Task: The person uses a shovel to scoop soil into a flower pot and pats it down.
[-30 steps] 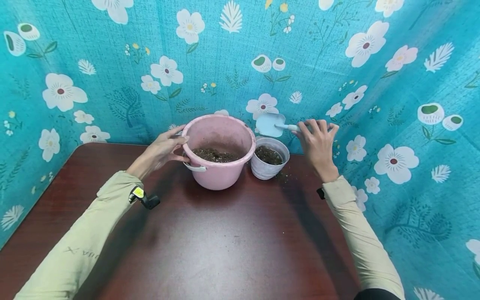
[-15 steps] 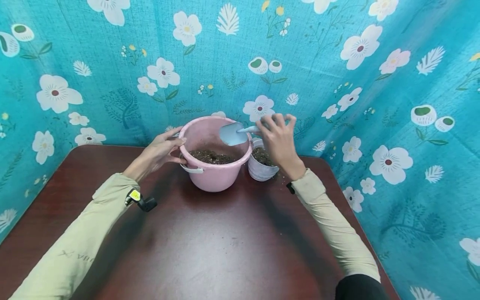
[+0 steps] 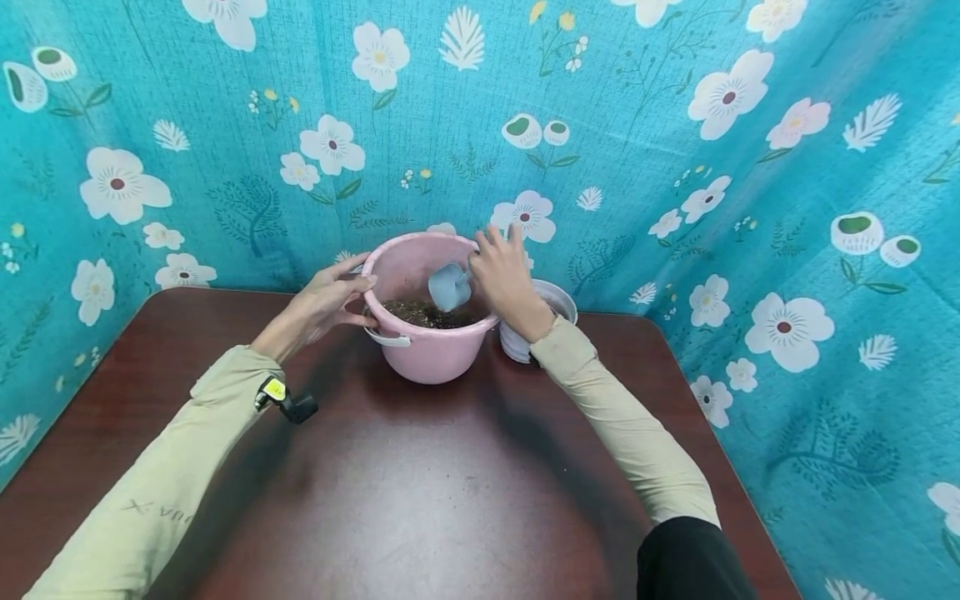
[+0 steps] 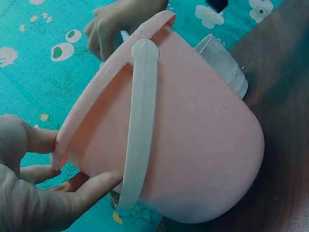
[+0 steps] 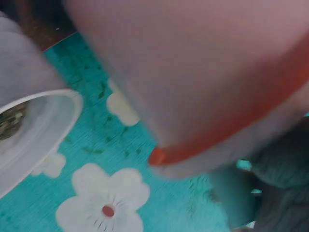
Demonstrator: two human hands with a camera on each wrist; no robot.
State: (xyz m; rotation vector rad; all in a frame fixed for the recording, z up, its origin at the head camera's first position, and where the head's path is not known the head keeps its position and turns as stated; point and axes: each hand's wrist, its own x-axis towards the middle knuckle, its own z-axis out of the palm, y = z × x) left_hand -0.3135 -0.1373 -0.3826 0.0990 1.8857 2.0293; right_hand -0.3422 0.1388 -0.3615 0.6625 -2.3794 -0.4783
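A pink bucket [image 3: 435,354] with dark soil [image 3: 420,314] inside stands tilted slightly toward me at the back of the table. My left hand [image 3: 318,304] grips its left rim, thumb at the edge and fingers by the white handle [image 4: 141,121]. Over the bucket's right side, my right hand [image 3: 506,271] holds a light blue hand trowel [image 3: 449,287] by its handle, the blade down inside the bucket just above the soil. A whitish flowerpot [image 3: 516,343] stands right of the bucket, partly hidden behind the right forearm; soil shows in it in the right wrist view.
The dark reddish-brown table [image 3: 420,500] reaches toward me. Behind and to the right hangs a turquoise flowered curtain [image 3: 637,150], close to the table's back edge. A few soil crumbs [image 4: 248,65] lie beside the flowerpot.
The right hand has carried the trowel leftward from above the flowerpot, across the bucket's rim and down into the bucket. The left hand keeps its hold on the rim.
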